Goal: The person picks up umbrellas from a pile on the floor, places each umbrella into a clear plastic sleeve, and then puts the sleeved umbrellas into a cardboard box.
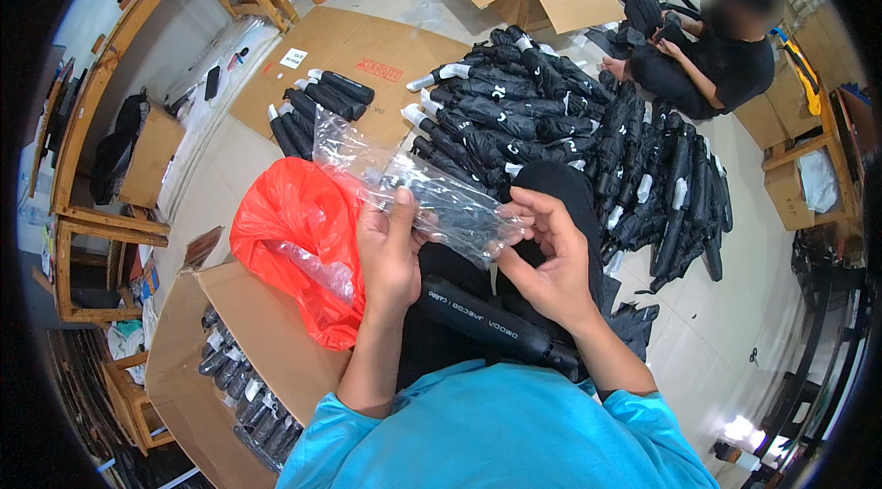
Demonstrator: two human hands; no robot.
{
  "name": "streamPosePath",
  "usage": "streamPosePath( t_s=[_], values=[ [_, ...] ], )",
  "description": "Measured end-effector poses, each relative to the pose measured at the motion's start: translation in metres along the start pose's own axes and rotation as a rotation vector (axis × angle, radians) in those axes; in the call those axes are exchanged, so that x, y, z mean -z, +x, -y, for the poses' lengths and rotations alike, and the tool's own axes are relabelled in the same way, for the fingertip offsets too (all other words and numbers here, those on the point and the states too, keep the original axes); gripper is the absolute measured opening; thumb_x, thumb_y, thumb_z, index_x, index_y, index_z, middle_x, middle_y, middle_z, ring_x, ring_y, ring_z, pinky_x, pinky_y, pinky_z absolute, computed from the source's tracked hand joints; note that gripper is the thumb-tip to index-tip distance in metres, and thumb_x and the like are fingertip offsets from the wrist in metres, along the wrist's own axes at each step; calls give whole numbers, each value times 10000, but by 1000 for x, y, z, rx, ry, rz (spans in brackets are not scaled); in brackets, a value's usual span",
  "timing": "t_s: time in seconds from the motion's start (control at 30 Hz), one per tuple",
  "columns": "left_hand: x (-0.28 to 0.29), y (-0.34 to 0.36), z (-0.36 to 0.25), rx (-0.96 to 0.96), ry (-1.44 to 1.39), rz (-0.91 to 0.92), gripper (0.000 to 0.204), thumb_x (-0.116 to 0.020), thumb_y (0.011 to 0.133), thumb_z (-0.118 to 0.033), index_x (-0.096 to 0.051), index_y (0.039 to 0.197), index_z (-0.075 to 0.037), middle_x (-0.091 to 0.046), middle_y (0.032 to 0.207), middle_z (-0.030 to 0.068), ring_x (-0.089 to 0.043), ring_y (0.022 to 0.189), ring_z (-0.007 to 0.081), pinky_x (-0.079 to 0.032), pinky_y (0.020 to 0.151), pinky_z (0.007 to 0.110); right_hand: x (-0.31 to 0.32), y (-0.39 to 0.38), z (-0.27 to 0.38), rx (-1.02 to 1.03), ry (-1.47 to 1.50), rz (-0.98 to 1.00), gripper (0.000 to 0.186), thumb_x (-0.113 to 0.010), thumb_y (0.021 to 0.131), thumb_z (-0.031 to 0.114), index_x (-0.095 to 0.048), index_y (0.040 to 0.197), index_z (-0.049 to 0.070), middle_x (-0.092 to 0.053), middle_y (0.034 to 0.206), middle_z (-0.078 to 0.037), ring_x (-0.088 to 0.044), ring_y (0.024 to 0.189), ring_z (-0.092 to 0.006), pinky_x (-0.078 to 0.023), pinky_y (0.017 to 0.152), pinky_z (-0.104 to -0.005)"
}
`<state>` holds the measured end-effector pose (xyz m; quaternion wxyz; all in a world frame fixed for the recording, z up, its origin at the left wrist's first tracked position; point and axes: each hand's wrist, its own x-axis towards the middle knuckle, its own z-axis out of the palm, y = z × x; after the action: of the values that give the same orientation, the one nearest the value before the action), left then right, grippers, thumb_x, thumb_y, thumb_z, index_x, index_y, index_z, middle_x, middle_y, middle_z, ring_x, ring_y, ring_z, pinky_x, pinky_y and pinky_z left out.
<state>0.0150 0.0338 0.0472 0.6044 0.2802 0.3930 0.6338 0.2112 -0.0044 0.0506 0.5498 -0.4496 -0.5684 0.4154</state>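
A clear plastic sleeve [432, 199] stretches slantwise between my two hands above my lap. My left hand [386, 245] grips its near edge, thumb on top. At the sleeve's right end, the fingertips of my right hand [551, 264] pinch the film. Dark shapes show through the plastic, and I cannot tell whether anything is inside it. Across my lap, below both hands, lies a folded black umbrella [487, 324] with pale lettering, touched by neither hand. Left of my left hand sits a red plastic bag [276, 204] with clear film in its opening.
An open carton [276, 333] at my left holds rows of wrapped umbrellas. Ahead spreads a large pile of black umbrellas [533, 117]. Several more umbrellas [340, 98] lie on a flat cardboard sheet [262, 94]. Beyond stands an open box [570, 6]; another person [735, 66] sits far right.
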Motion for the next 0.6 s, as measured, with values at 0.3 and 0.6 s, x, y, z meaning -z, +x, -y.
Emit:
streamPosePath(
  t_s=[0.3, 0.6],
  values=[
    [1, -7, 7, -156, 51, 26, 195, -553, 1131, -247, -557, 1200, -64, -661, 989, 37, -700, 912, 157, -611, 781, 338, -15, 12, -2, -413, 408, -28, 224, -788, 944, 19, -715, 1151, -23, -748, 935, -47, -684, 773, -80, -551, 688, -232],
    [4, 0, 3, -210, 7, 29, 206, -524, 1143, -267, -591, 1154, -72, -700, 992, 58, -723, 928, 163, -627, 776, 340, -2, 8, -5, -498, 250, 109, 118, -795, 957, 72, -695, 922, 21, -728, 888, -64, -669, 648, -112, -543, 571, -248]
  ],
)
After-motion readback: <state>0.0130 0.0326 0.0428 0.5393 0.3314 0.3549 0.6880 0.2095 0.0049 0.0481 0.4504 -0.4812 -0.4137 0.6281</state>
